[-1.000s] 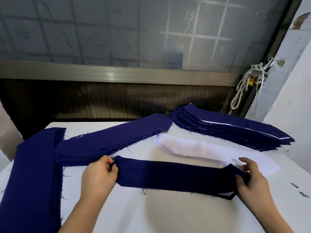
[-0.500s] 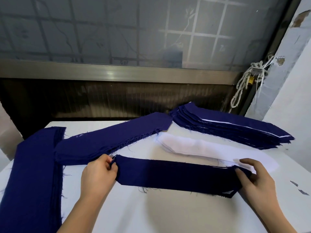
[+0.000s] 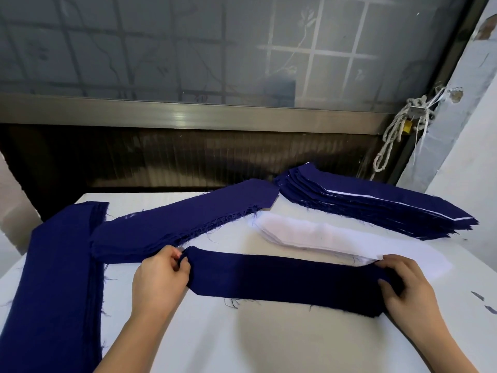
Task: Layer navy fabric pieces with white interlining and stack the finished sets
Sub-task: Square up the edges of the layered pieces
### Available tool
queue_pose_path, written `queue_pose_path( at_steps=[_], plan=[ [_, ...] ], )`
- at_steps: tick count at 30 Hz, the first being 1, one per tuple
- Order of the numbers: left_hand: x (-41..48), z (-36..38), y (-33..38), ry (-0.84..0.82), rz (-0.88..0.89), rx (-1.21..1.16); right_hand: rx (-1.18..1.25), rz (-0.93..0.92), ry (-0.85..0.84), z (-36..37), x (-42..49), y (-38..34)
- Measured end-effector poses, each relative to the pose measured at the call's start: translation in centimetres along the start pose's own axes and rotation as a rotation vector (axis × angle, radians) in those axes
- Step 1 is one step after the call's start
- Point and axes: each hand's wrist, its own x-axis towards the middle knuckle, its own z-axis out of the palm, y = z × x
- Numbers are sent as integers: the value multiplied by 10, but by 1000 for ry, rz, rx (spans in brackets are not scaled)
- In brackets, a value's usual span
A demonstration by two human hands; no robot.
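Holding a navy strip (image 3: 282, 278) flat on the white table (image 3: 242, 340), one end in each hand.

Left, a long navy pile (image 3: 59, 278), cut off at the bottom edge; behind, a diagonal navy pile (image 3: 183, 222); far right, the finished stack (image 3: 376, 208), layer count unreadable. White interlining (image 3: 304, 235) partly hidden behind the strip's right end. Left hand (image 3: 158, 281) pinching the left end; right hand (image 3: 408, 289) gripping the right end, fingertips hard to make out.

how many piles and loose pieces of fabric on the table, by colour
navy piles: 2, left pile and diagonal pile
navy and white finished stack: 1
white interlining pile: 1
loose navy piece: 1
total: 5
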Motion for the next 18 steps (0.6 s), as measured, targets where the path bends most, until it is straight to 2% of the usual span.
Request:
queue_pose_path(
  at_steps=[7,11,15,18],
  plan=[
    [-2,2,0,36,10,74,-50,82,32,-1,0,-1],
    [-2,0,4,39,-9,105,-55,196,28,-1,-1,-1],
    [-4,-4,5,184,-10,72,-222,338,146,-7,-1,-5],
    [-5,-3,6,225,11,112,-363,388,129,-7,-1,-6]
  ],
)
